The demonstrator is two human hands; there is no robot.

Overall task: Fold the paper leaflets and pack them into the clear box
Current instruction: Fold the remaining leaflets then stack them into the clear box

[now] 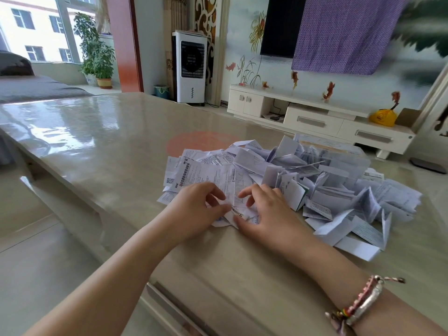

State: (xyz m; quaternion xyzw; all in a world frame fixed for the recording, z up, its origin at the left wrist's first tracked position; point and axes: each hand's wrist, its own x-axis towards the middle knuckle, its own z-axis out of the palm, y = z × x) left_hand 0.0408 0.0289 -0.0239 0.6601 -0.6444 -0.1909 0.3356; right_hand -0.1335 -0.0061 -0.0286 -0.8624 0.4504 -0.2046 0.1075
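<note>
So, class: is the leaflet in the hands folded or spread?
Partly folded: both hands pinch the creased leaflet.

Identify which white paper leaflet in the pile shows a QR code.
The unfolded white printed leaflet at the pile's left edge, just beyond the left hand; its QR code sits beside bold lettering, unlike the others.

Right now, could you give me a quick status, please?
Both hands, left and right, pinching one leaflet. Clear box behind loose pile. Nothing blocking.

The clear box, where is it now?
In the head view the clear box stands on the table, far right, behind the paper pile.
</note>
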